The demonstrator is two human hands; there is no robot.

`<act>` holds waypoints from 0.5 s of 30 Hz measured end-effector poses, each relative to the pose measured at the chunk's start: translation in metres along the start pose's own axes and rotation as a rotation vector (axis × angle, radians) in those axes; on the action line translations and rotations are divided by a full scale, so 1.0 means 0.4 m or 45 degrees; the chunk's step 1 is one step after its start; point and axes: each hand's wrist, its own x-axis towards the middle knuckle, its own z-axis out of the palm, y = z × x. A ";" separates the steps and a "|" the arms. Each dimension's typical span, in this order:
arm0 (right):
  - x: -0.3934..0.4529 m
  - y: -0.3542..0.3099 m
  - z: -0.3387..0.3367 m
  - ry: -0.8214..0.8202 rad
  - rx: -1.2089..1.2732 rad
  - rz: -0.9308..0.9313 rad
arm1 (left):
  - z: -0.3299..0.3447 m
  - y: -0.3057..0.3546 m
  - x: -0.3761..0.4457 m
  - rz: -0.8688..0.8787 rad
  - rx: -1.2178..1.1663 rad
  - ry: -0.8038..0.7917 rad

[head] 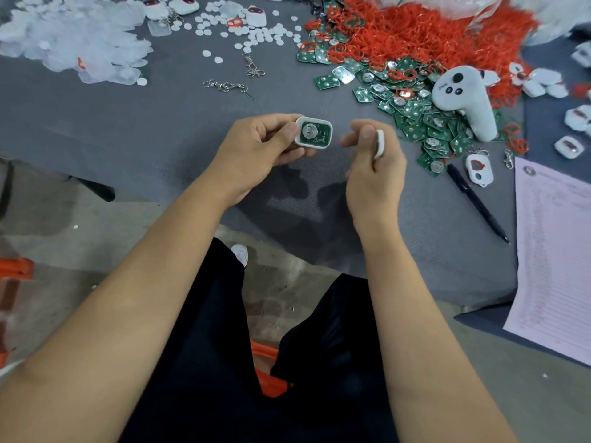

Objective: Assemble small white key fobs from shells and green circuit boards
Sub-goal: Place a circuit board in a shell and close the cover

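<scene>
- We've got the left hand (256, 148) pinching a white shell half (314, 135) by its edges, thumb on the near rim; a green circuit board (315, 133) sits inside it, coin cell face up; held above the grey bench (160, 129), not resting on it
- Right hand (372, 161) just beside, apart from the loaded half; its fingers (367, 133) are curled round the second shell half (379, 143), which shows edge-on; looks like the cover
- Handling, our read: both halves light, rigid, thin plastic; smooth, so likely slippery; board stiff but loose in its seat until capped; grip on the rims, keep fingers off the board face
- Pose: forearms converge from below, wrists level, both hands raised at centre over the bench edge
- Next, we judge: turn cover flat, align its outline, press shut evenly; a skewed press could pop the board out
- Spare boards (428, 123) heaped to the right beside red rubber bands (431, 33); clear film pieces (73, 36) at far left; key chains (225, 86) between
</scene>
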 end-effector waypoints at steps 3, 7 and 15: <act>-0.001 -0.012 0.006 -0.056 0.010 -0.049 | 0.001 0.002 0.000 -0.002 0.010 0.006; -0.003 -0.015 0.009 -0.114 0.257 0.069 | 0.001 0.002 0.000 -0.009 0.004 -0.002; 0.005 0.018 0.010 -0.241 0.115 0.005 | 0.009 0.006 0.000 -0.035 0.008 0.014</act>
